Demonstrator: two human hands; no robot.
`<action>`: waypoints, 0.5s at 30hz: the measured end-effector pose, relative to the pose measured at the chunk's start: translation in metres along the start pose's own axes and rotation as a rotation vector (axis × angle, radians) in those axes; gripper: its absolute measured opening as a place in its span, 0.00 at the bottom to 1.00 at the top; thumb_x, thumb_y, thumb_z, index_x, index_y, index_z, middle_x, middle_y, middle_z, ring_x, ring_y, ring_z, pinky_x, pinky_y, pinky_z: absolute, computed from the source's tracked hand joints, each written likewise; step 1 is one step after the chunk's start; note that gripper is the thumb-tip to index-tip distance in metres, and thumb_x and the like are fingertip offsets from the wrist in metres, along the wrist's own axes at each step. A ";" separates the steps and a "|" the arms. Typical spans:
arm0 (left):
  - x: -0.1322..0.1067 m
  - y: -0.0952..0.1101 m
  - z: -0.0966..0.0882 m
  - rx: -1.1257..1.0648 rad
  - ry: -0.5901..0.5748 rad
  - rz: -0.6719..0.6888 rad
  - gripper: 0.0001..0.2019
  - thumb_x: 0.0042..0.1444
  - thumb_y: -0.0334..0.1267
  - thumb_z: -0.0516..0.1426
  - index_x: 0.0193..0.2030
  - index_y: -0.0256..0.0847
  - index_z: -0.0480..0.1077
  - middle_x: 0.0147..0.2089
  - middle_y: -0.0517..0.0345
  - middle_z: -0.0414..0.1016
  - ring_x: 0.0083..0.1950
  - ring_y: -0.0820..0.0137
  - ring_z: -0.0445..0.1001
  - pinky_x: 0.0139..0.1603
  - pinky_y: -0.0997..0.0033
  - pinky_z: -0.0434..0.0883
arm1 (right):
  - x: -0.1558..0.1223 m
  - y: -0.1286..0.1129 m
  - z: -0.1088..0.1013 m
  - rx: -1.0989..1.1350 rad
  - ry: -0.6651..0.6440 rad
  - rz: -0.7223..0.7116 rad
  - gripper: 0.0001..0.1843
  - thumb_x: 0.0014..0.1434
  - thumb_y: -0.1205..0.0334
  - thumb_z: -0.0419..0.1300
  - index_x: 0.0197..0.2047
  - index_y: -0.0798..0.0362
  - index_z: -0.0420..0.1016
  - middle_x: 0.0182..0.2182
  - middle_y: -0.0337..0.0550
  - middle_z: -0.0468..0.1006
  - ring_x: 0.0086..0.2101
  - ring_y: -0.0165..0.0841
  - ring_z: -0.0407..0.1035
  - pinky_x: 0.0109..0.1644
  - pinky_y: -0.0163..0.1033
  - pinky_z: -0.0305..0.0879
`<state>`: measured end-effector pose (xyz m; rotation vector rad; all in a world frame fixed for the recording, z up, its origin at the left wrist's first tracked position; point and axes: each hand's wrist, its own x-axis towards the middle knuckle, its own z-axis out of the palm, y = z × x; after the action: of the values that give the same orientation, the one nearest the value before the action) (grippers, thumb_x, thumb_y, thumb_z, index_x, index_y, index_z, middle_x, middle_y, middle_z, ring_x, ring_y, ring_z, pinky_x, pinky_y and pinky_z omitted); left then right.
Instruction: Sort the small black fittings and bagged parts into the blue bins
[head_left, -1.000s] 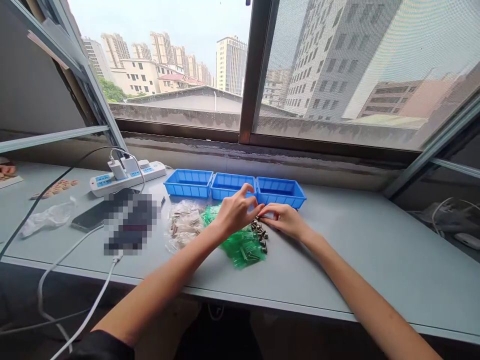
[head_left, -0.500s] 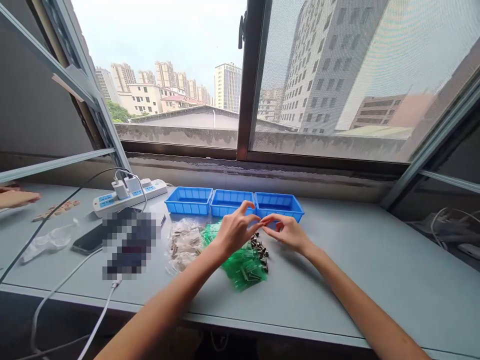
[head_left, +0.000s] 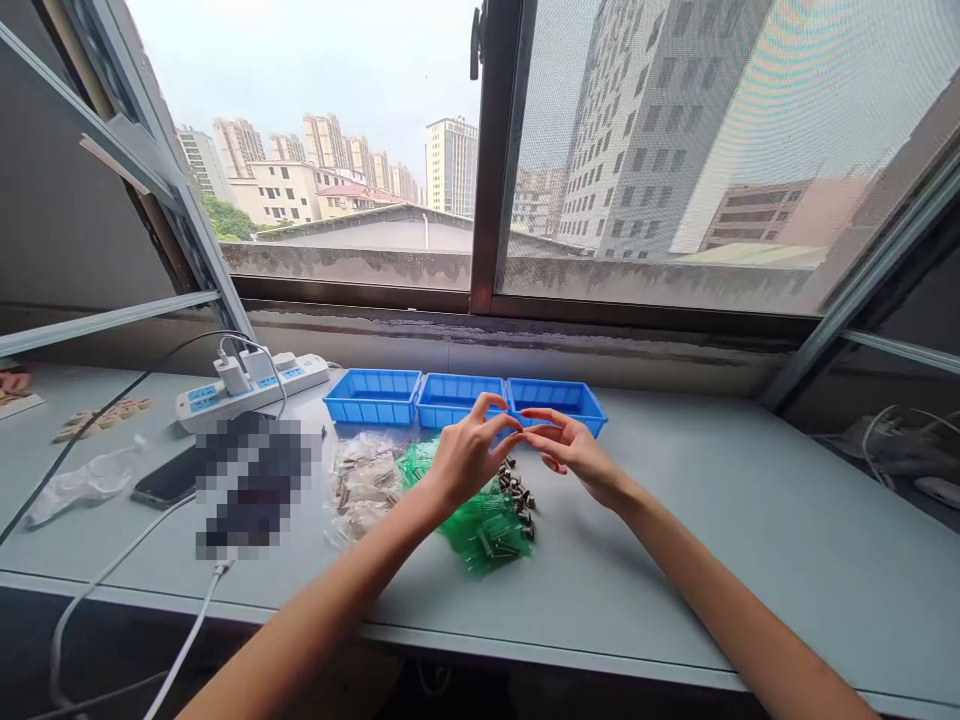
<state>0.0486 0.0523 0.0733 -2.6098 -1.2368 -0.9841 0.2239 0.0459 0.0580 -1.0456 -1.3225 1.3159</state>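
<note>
My left hand (head_left: 474, 445) and my right hand (head_left: 571, 448) meet fingertip to fingertip above the desk, both pinched. Whatever sits between their tips is too small to make out. Beneath my left hand lie green plastic bags (head_left: 487, 530) with metal pins showing through. Dark metal screws (head_left: 519, 492) are heaped along the right side of those bags, under the meeting fingertips. To the left are clear plastic bags (head_left: 366, 485) of small metal parts. Behind my hands stand three blue bins in a row: left (head_left: 373, 408), middle (head_left: 442, 412) and right (head_left: 600, 424), partly hidden by my fingers.
A white power strip (head_left: 304, 376) with plugged chargers lies at the back left. In front of it are a dark phone (head_left: 161, 487), a blurred-out device, cables and a crumpled clear bag (head_left: 86, 482). Small wooden pieces (head_left: 105, 418) rest farther left. A window frame rises behind the desk.
Both hands stay together over the screws, with the right fingers straightening a little. Another person's hand at the far left has gone out of view. The camera view shifts slightly.
</note>
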 end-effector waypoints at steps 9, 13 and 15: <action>0.000 0.007 0.001 0.003 -0.002 -0.043 0.12 0.64 0.42 0.48 0.45 0.43 0.70 0.49 0.55 0.68 0.26 0.79 0.70 0.22 0.79 0.63 | -0.003 -0.003 0.004 0.134 -0.038 0.022 0.28 0.39 0.49 0.71 0.44 0.49 0.73 0.32 0.38 0.75 0.18 0.19 0.50 0.21 0.32 0.42; 0.000 0.004 0.001 0.015 0.019 -0.041 0.11 0.63 0.42 0.50 0.45 0.44 0.71 0.49 0.55 0.68 0.29 0.77 0.72 0.22 0.80 0.63 | -0.001 -0.002 0.003 0.099 0.028 0.003 0.28 0.38 0.48 0.71 0.41 0.50 0.74 0.33 0.40 0.76 0.18 0.19 0.49 0.21 0.32 0.43; 0.000 0.003 0.001 0.018 0.026 -0.032 0.10 0.63 0.41 0.51 0.45 0.45 0.72 0.49 0.55 0.68 0.31 0.76 0.73 0.23 0.80 0.63 | 0.001 -0.002 0.003 0.076 0.064 -0.007 0.27 0.37 0.48 0.71 0.41 0.51 0.75 0.34 0.41 0.76 0.18 0.19 0.50 0.21 0.32 0.44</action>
<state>0.0511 0.0508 0.0727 -2.5634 -1.2791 -1.0046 0.2211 0.0458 0.0599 -1.0215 -1.2180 1.3075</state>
